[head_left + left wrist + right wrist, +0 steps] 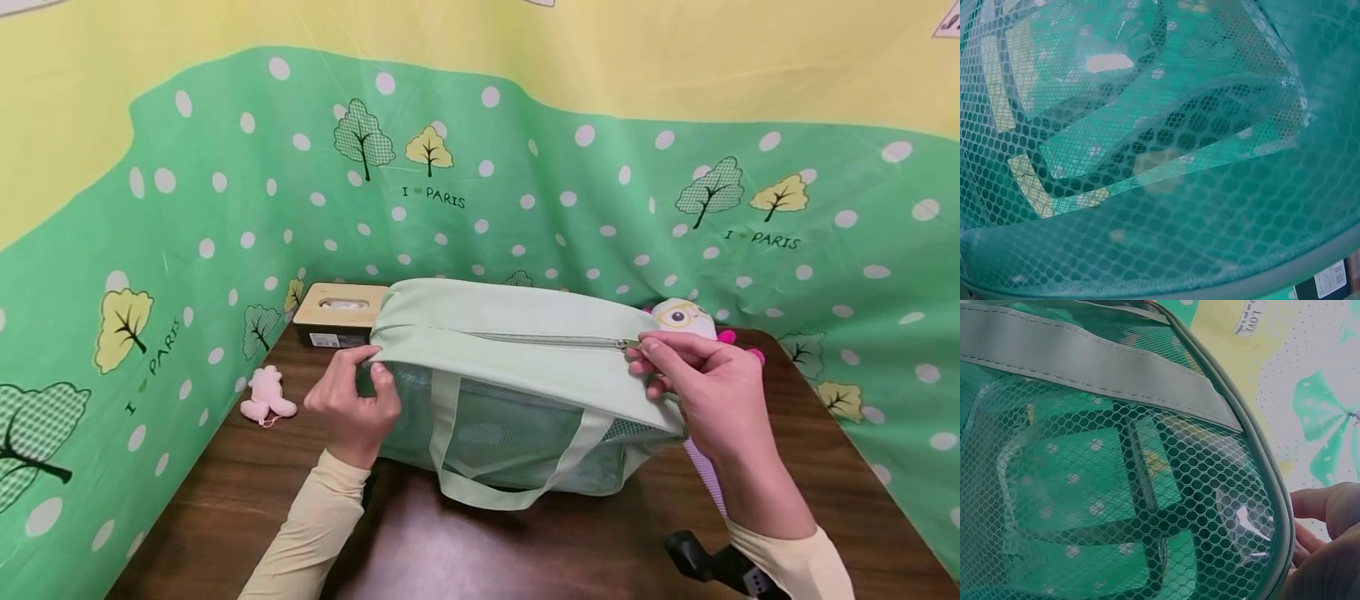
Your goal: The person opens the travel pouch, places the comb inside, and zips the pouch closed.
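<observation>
"Gripping what?"
"Left fingers (384, 390) pinch the bag (517, 400) at its left end; right fingers (669, 356) pinch the zip pull (628, 343)."
"Where?"
"Between the desk's (465, 554) side edges. I'd hold the cloth taut, pulling level."

Loc.: curtained-off area, rm. type unclear to me; grn./yel. tree-print fabric (540, 183) round dk. wood-look table (465, 550).

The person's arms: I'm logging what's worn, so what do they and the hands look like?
The left hand and right hand are gloveless. The left sleeve and right sleeve are plain cream. A black device with small pale markings sits by the right one; a dark edge shows by the left.
</observation>
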A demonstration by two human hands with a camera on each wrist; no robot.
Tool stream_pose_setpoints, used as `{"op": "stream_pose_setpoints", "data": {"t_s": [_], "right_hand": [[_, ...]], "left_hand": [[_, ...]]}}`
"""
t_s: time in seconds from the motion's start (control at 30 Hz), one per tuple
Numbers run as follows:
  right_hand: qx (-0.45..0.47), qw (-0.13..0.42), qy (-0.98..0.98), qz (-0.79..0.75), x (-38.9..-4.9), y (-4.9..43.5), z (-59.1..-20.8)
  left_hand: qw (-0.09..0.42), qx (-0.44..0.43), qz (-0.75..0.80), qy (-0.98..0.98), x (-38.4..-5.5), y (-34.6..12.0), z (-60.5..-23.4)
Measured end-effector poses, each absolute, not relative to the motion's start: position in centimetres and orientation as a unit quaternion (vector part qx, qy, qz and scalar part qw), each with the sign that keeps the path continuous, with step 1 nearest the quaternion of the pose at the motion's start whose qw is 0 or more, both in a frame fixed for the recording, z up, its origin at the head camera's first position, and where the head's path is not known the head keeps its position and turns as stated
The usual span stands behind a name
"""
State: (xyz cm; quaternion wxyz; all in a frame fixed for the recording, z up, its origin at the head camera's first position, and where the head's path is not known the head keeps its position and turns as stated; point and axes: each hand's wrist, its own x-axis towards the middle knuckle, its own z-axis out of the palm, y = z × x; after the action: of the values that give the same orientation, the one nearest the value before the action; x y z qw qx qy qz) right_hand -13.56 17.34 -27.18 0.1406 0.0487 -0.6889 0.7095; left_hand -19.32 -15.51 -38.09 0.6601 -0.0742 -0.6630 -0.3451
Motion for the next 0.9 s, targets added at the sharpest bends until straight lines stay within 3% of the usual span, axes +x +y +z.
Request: {"op": "stream_pose_setpoints", "data": {"t_s": [0.9], "right_hand": [[0.042, 0.138, -0.770, 0.621, -14.1, 13.7, -25.9]], "left_hand": [[0.654, -0.077, -0.350, -0.666, -19.2, -15.3, -37.8]]}}
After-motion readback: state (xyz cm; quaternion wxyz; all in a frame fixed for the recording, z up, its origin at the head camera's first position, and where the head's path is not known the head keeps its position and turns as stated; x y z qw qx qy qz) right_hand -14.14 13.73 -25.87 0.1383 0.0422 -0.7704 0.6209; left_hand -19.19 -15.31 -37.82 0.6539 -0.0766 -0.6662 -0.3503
